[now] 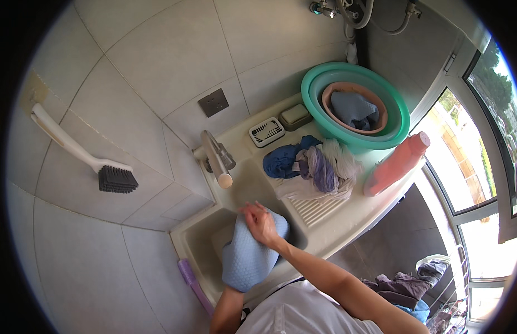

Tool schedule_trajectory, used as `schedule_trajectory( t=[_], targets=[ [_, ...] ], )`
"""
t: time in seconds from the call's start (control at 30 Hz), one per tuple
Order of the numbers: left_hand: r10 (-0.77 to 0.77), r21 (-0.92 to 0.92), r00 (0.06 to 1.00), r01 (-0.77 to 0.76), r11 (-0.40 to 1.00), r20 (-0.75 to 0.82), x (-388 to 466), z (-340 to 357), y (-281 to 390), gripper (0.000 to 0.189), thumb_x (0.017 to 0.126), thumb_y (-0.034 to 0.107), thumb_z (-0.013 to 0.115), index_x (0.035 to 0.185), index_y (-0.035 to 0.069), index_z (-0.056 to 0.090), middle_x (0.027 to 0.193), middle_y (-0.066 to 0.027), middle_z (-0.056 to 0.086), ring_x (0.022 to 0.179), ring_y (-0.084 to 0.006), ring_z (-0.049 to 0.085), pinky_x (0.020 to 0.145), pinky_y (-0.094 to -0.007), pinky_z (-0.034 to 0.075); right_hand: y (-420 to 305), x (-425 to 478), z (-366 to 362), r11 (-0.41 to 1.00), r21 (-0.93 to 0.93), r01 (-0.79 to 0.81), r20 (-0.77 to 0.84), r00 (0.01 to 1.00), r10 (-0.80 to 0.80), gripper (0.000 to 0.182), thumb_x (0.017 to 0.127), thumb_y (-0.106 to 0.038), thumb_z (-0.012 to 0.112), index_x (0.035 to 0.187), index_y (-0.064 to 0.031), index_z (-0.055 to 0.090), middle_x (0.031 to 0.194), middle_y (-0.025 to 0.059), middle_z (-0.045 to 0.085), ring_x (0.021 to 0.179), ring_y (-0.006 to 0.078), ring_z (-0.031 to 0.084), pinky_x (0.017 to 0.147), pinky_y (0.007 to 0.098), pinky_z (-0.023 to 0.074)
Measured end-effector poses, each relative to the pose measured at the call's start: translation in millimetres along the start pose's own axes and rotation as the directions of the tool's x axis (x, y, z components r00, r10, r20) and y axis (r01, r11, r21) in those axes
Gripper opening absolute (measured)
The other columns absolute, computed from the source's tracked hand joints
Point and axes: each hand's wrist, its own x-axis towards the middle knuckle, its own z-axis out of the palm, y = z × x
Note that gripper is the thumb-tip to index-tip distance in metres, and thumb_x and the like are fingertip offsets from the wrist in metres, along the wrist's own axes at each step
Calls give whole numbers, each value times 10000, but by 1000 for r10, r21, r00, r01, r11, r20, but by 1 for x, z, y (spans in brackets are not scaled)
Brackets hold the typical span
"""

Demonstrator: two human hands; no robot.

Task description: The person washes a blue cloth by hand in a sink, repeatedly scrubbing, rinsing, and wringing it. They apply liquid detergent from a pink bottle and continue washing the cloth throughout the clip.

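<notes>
A light blue textured cloth [252, 250] is bunched over the basin of a laundry sink [196, 240]. My right hand [260, 223] lies across the top of the cloth, fingers stretched out and slightly blurred. From below, my left forearm [229, 304] runs under the cloth, which covers my left hand, so its grip is hidden. The faucet [216, 160] stands beyond my right hand, its spout pointing over the basin. To the right, a heap of damp-looking clothes, with a blue garment [281, 162] and a purple one [321, 169], partly covers the ribbed washboard [317, 211].
Nested green basins [312, 89] and a pink basin [331, 89] holding a grey-blue cloth stand back right. Near them are a pink bottle [394, 169], a soap bar [295, 113] and a soap dish [267, 132]. A white-handled brush [75, 148] hangs left; a purple brush [191, 279] lies along the sink's edge.
</notes>
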Motion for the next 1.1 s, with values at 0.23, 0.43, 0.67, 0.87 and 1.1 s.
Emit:
schedule_trajectory(
  t=[0.23, 0.43, 0.67, 0.87, 1.1],
  targets=[
    [-33, -1, 999, 33, 999, 1, -7, -6, -8, 388, 949, 293, 484, 1242, 39, 503, 1207, -103, 556, 1121, -226, 527, 969, -349, 402, -31, -22, 5, 933, 236, 271, 34, 957, -287, 263, 878, -37, 532, 1127, -34, 616, 1172, 103, 621, 1169, 293, 544, 1067, 435, 353],
    [-64, -22, 998, 64, 998, 17, 10, -38, -22, 383, 950, 296, 487, 1228, 34, 518, 1190, -104, 568, 1105, -225, 538, 960, -350, 411, 44, 25, -27, 875, 207, -437, 31, 897, 440, 257, 894, -222, 548, 971, -34, 706, 674, 101, 671, 621, 160, 636, 679, 298, 501],
    [-172, 67, 973, 163, 984, 151, 53, -87, -55, 378, 950, 299, 490, 1210, 29, 535, 1169, -105, 583, 1088, -224, 551, 949, -350, 421, 40, 38, -34, 942, 44, -333, 636, 737, 230, 680, 889, -653, 418, 1101, -55, 664, 724, 84, 607, 761, 123, 553, 653, 297, 454],
    [-279, 122, 917, 255, 959, 285, 53, -77, -89, 375, 950, 302, 493, 1196, 24, 550, 1151, -106, 595, 1073, -223, 562, 940, -351, 429, 28, 28, -26, 701, 68, -710, 822, 438, 364, 565, 919, -642, 366, 1045, -163, 638, 594, -87, 389, 492, 32, 282, 429, 196, 220],
    [-350, 114, 900, 331, 937, 260, 33, -65, -114, 373, 950, 306, 496, 1178, 19, 567, 1130, -107, 609, 1055, -222, 574, 930, -351, 439, 64, 11, -8, 476, 409, -779, 860, 503, 84, 411, 959, -367, 482, 1305, -147, 509, 580, -128, 343, 464, -9, 261, 426, 155, 188]
  ],
)
